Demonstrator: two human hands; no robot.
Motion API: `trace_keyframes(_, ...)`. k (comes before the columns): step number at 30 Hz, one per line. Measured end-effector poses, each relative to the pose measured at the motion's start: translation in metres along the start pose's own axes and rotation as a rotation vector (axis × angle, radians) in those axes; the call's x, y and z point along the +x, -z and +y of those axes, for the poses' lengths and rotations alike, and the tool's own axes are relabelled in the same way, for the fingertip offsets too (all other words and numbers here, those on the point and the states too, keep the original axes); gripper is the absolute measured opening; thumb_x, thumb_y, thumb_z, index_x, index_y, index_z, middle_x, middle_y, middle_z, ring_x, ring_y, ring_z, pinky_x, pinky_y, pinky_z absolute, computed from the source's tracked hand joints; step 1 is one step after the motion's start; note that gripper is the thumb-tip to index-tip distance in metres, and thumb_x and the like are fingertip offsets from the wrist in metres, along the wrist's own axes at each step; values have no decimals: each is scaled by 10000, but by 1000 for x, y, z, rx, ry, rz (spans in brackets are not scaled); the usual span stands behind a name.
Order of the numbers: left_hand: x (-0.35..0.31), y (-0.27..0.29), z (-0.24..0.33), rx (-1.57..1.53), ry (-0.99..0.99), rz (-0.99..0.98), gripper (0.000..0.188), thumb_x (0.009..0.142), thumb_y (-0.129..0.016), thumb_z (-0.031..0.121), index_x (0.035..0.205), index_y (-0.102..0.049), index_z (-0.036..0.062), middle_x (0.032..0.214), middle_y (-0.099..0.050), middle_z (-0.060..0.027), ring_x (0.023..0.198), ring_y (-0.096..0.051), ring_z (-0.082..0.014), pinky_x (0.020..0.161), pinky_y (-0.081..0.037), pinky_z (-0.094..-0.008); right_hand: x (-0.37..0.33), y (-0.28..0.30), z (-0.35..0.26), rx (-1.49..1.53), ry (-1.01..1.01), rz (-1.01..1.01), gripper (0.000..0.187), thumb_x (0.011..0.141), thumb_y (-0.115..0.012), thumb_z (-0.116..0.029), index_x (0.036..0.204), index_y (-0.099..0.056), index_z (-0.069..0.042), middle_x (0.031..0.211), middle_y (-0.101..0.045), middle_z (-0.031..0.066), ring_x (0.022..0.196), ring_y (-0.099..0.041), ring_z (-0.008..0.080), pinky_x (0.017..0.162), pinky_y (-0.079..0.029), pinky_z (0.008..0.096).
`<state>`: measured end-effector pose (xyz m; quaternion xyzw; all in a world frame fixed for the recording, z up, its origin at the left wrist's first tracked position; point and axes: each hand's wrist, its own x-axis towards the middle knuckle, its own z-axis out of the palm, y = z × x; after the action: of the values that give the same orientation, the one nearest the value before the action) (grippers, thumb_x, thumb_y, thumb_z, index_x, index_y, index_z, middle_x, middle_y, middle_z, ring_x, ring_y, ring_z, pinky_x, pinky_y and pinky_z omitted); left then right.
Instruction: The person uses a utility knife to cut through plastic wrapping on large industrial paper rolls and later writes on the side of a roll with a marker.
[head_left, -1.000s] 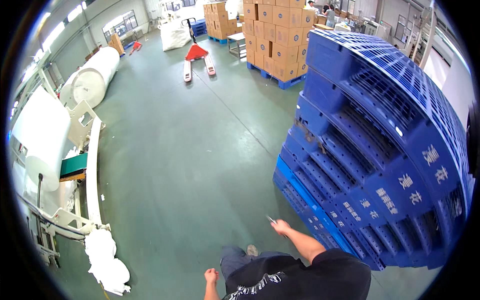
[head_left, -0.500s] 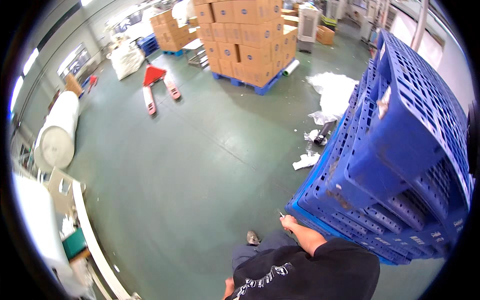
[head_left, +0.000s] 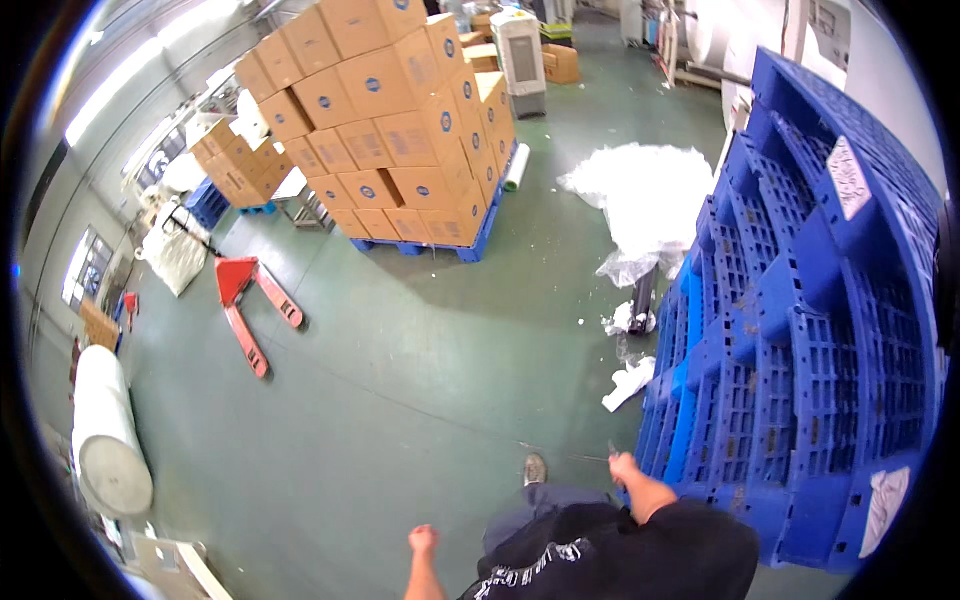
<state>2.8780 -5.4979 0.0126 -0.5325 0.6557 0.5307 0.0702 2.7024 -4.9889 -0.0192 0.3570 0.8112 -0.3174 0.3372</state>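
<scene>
My right hand (head_left: 624,468) is closed around a small slim tool, whose narrow tip pokes out past the fingers; its exact kind is too small to tell. Close beside that hand, on its right, rises a tall stack of blue plastic pallets (head_left: 775,400). My left hand (head_left: 423,540) hangs over the green floor with its fingers curled in, and nothing shows in it. One shoe (head_left: 535,469) is visible on the floor between my hands.
Ahead stands a blue pallet (head_left: 470,252) loaded with cardboard boxes (head_left: 400,140). A red pallet jack (head_left: 238,280) is at left, beyond a large white roll (head_left: 105,430). Plastic sheeting (head_left: 650,200), a dark tube (head_left: 642,300) and white scraps (head_left: 630,383) lie near the pallet stack.
The view has turned and moved forward, with the loaded boxes now nearer and further left. My left hand has swung forward into fuller view. My right hand still grips the slim tool.
</scene>
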Motion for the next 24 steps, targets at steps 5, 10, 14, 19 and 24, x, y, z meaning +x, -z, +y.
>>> trace_keyframes(5, 21, -118, 87, 125, -36, -218, 143, 862, -551, 160, 789, -571, 39, 630, -587, -72, 489, -533, -164, 397, -427, -311, 72, 45, -159, 8, 227, 316, 464, 800, -506, -478, 831, -623, -30, 679, -631, 131, 671, -633, 279, 669, -482, 403)
trace_keyframes(10, 83, -201, 151, 187, 137, -424, 142, 848, -541, 146, 771, -571, 31, 622, -582, -74, 486, -531, -168, 407, -426, -316, 168, 116, -316, 141, 230, 239, 454, 847, -477, -483, 821, -591, -45, 582, -583, 72, 485, -573, 188, 513, -463, 343)
trace_keyframes(14, 165, -225, 253, 296, 175, -420, 141, 836, -534, 136, 757, -571, 24, 615, -577, -76, 484, -530, -171, 415, -426, -321, 207, 141, -408, 164, 175, 119, 479, 861, -463, -487, 800, -607, -34, 584, -593, 79, 511, -593, 208, 541, -479, 347)
trace_keyframes(19, 305, -304, 468, 419, 31, -447, 142, 821, -524, 123, 739, -571, 16, 607, -571, -79, 481, -529, -175, 425, -426, -326, 260, 156, -442, 291, -127, 57, 529, 858, -475, -505, 702, -608, -18, 607, -615, 88, 517, -606, 214, 506, -481, 350)
trace_keyframes(24, 433, -431, 714, 513, -312, -422, 132, 845, -512, 120, 802, -566, 7, 611, -566, -73, 489, -518, -154, 418, -411, -299, 303, 188, -485, 499, -254, 177, 486, 840, -503, -442, 681, -613, 4, 599, -609, 119, 527, -609, 233, 529, -476, 368)
